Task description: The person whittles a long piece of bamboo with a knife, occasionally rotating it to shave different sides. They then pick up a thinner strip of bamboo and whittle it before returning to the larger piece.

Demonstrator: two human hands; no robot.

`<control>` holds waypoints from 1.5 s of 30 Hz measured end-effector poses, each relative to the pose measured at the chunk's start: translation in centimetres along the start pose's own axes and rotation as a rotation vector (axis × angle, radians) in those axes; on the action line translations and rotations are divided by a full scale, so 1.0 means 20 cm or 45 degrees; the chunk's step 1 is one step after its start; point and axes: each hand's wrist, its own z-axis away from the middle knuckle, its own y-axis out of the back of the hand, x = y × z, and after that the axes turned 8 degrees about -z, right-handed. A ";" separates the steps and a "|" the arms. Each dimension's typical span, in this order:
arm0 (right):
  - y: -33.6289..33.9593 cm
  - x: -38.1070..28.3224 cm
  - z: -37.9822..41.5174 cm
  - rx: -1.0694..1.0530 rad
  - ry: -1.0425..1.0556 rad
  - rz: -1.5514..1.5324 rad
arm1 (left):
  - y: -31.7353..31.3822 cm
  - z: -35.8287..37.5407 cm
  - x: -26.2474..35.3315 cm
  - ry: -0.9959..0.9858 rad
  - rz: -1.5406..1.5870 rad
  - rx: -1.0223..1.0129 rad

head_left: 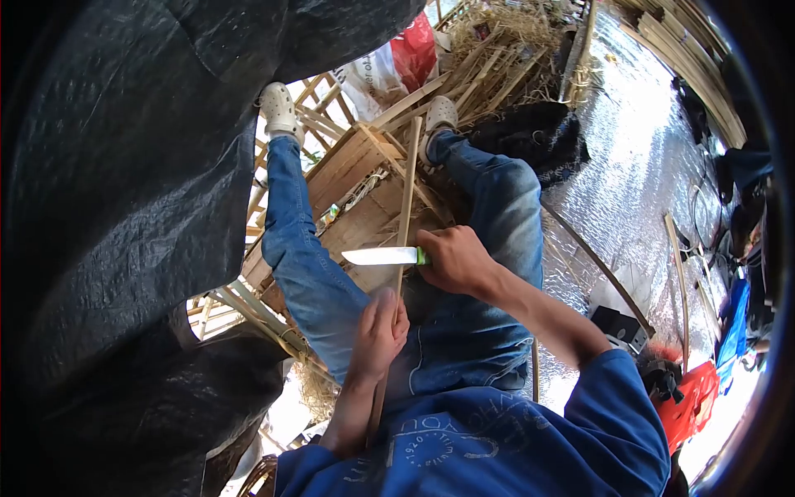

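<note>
My right hand (457,260) is closed round the green handle of a knife (383,257), its bright blade pointing left across a long bamboo strip (407,186). The strip runs from beside my body up between my legs, past the edge of a wooden crate (344,170). Lower down, my left hand (381,331) is wrapped around the strip, thumb along it. The blade overlaps the strip a little above my left hand in this view.
Black plastic sheeting (124,166) hangs on the left. Split bamboo pieces (497,79) and straw lie beyond my feet. A silvery mat (629,149) covers the floor at right, with a dark box (619,325) and a red bag (691,406) near its lower edge.
</note>
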 end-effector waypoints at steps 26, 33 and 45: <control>0.16 0.06 0.00 0.106 -0.032 0.208 | -0.06 0.05 0.00 -0.059 -0.109 0.076; 0.18 0.15 -0.28 0.163 0.079 0.471 | 0.01 0.02 -0.05 -0.124 -0.099 0.159; -0.01 0.37 -0.30 0.222 -0.093 0.781 | 0.09 0.04 -0.22 -0.139 -0.131 0.148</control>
